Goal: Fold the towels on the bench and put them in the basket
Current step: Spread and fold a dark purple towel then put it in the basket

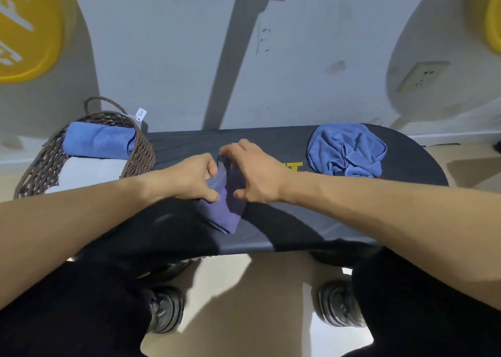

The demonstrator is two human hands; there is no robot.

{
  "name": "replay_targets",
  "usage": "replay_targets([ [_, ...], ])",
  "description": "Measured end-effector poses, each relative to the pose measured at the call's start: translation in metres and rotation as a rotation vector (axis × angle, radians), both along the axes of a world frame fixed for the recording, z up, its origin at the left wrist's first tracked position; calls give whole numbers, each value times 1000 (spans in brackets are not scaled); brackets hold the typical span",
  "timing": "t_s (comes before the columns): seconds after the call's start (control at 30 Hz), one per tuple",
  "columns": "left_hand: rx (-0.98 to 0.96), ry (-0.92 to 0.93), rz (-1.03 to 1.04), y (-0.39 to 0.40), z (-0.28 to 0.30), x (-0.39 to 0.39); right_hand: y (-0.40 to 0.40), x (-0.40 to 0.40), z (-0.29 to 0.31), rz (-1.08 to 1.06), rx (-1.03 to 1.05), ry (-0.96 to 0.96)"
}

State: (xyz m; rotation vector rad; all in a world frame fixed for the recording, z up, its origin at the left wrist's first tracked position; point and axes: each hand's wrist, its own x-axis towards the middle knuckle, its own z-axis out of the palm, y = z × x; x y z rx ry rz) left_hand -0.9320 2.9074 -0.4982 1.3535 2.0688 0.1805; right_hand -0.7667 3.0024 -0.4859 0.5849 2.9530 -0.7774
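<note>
A: Status on hands?
B: Left hand (pixel 191 177) is gripping the purple towel (pixel 226 207), fingers curled round its left edge. Right hand (pixel 256 173) is pinching the same towel on the right, thumb low, fingers bent over the top.
A: Where's the towel sitting?
B: Mid bench (pixel 339 221), partly folded, lower corner lying toward the near edge.
A: Others?
B: Blue towel (pixel 347 150) is lying crumpled at the right end of the bench, well apart from the hands. Basket (pixel 141 150) is sitting at the left end, holding a folded blue one (pixel 100 139) at the back and a white one (pixel 89 170) in front of it.
</note>
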Motion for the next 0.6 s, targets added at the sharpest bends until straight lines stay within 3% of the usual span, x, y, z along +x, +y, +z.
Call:
replay_targets([
  [0.1, 104, 29, -199, 3, 21, 25, -9, 13, 22, 47, 220, 123],
  [0.2, 131, -21, -263, 0, 36, 46, -15, 26, 33, 78, 221, -10],
  [0.4, 38, -58, -266, -2, 41, 55, -9, 48, 39, 53, -19, -258],
  [0.47, -6, -165, -239, -1, 38, 55, -3, 53, 37, 30, -165, -330],
  [0.6, -199, -553, -165, -1, 29, 55, 12, 62, 30, -165, -617, -392],
])
